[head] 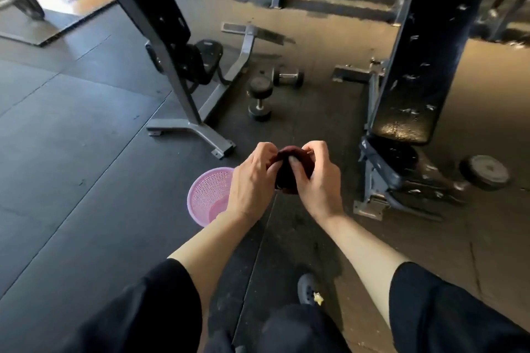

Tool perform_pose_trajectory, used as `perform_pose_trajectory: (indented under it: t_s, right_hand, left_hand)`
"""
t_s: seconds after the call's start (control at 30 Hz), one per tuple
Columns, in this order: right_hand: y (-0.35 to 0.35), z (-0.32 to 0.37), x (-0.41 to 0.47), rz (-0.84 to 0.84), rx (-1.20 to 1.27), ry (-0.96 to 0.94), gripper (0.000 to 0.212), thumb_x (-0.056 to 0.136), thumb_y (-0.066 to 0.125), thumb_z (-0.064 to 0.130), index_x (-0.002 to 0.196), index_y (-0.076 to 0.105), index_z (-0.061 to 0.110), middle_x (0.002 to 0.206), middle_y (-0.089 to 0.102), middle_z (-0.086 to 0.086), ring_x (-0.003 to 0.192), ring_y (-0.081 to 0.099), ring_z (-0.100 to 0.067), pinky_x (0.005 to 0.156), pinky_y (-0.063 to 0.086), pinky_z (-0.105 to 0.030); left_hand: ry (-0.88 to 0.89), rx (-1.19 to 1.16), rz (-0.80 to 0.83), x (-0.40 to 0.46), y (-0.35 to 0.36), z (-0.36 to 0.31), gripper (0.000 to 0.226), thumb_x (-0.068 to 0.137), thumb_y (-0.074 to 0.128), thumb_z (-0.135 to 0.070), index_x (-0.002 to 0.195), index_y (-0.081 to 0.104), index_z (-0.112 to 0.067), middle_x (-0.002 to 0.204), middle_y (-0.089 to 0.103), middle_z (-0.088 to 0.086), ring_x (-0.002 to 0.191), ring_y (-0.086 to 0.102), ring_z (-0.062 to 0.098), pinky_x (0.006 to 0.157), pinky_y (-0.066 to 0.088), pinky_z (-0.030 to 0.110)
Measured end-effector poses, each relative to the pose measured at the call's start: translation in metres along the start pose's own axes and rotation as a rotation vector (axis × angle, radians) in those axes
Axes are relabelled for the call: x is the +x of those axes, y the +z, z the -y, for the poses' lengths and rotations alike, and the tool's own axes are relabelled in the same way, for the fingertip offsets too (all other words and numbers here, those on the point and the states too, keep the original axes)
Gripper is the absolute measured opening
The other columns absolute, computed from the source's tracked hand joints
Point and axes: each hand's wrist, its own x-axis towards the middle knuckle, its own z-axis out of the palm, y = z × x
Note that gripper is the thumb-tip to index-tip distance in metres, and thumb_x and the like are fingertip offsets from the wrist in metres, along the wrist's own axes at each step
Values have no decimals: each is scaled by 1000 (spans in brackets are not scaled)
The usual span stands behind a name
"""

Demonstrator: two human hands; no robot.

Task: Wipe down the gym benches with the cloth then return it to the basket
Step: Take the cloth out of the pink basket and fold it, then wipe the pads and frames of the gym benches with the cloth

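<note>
Two incline benches fill my view from the head camera: the left bench (160,8) with its grey steel frame, and the right bench (413,66), its black pad scuffed and torn, seat low beside me. Between them on the dark rubber floor (71,152) lie a pair of dumbbells (261,97), and a wheel or weight plate (484,172) sits past the right bench. Coming down in size, the pink plastic basket (206,198) stands on the floor just beside and partly behind the left hand (252,183), and it looks empty from here. Both hands are closed on the dark maroon cloth (289,175), held bunched up between them above the floor; the right hand (318,180) pinches its upper edge with the fingers curled in, the left grips its side. I judge we're readying the cloth, either folding or opening it out, though whether the wiping is done I cannot tell. If wiping comes next, it calls for spreading the cloth flat and reaching to a bench pad; if not, a short drop left into the basket.
</note>
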Motion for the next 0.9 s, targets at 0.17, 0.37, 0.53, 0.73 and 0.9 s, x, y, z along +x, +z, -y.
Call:
perform_pose_trajectory:
  t_s: [0.17, 0.37, 0.53, 0.73, 0.9]
  right_hand:
    - [-93, -4, 3, -107, -8, -13, 54, 76, 71, 10, 128, 56, 11, 121, 62, 0, 114, 56, -7, 99, 40, -16]
    - [-179, -66, 8, -205, -134, 115, 69, 76, 73, 17, 140, 49, 7, 142, 48, -10, 137, 40, -18, 113, 28, -18]
    - [-249, -136, 20, -294, -168, 183, 50, 89, 69, 11, 137, 54, 12, 132, 60, -1, 125, 54, -12, 107, 43, -28]
    - [-317, -211, 41, -280, -282, 292, 62, 86, 65, -4, 141, 48, 16, 131, 60, -3, 121, 56, -20, 103, 47, -38]
    - [-356, -275, 58, -199, -304, 540, 70, 85, 67, 0, 145, 35, 16, 121, 61, -9, 109, 60, -20, 87, 47, -25]
  left_hand:
    - [112, -218, 95, 27, 45, -97, 17, 89, 61, -6, 105, 57, -11, 85, 65, -6, 77, 66, 18, 68, 50, 25]
    - [126, -358, 324, 42, 132, -180, 27, 86, 59, 6, 107, 56, -10, 92, 67, 0, 85, 67, 14, 66, 53, 14]
    - [182, -339, 457, 55, 218, -225, 27, 86, 60, 5, 108, 61, -12, 97, 68, 0, 92, 67, 15, 79, 57, 25]
    - [199, -158, 455, 81, 305, -229, 39, 85, 62, 2, 122, 61, -9, 117, 62, 7, 104, 63, 23, 89, 54, 42]
    - [125, -68, 526, 88, 364, -220, 39, 84, 63, 1, 122, 62, -10, 116, 60, 6, 95, 63, 24, 86, 52, 35]
